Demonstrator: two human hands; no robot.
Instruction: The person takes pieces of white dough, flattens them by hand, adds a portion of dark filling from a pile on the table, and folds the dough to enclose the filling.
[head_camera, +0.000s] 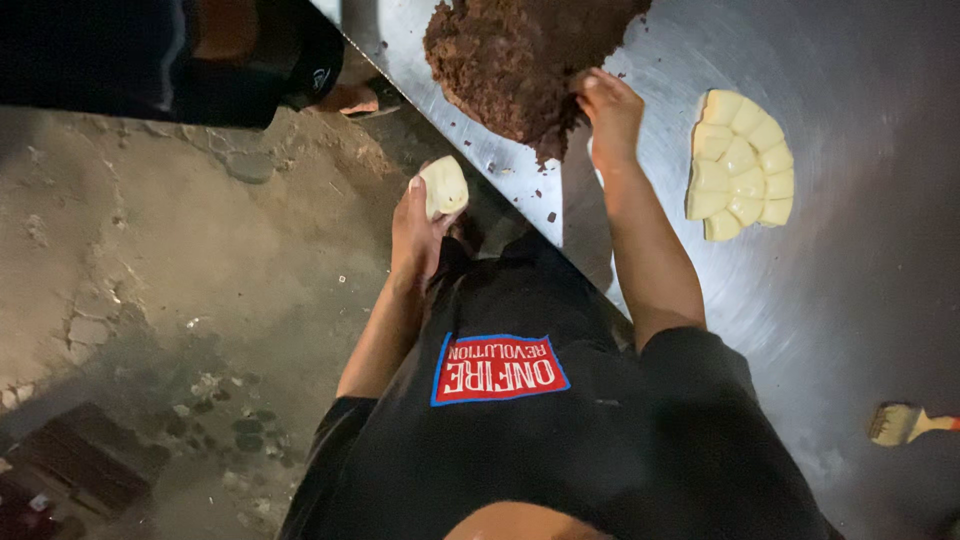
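My left hand (415, 230) holds a pale piece of dough (444, 187) just off the corner of a steel table (850, 300). On the tabletop, my right hand (608, 112) digs its fingers into the edge of a large brown crumbly mass (510, 55). To the right of that hand lies a fan-shaped cluster of several pale dough pieces (740, 165). My black shirt with a red and blue patch fills the lower middle of the view.
A pastry brush (905, 423) lies on the table at the lower right. Cracked concrete floor (150, 260) spreads on the left. Another person's dark-clothed leg and sandalled foot (345, 97) stand at the top left, by the table's edge.
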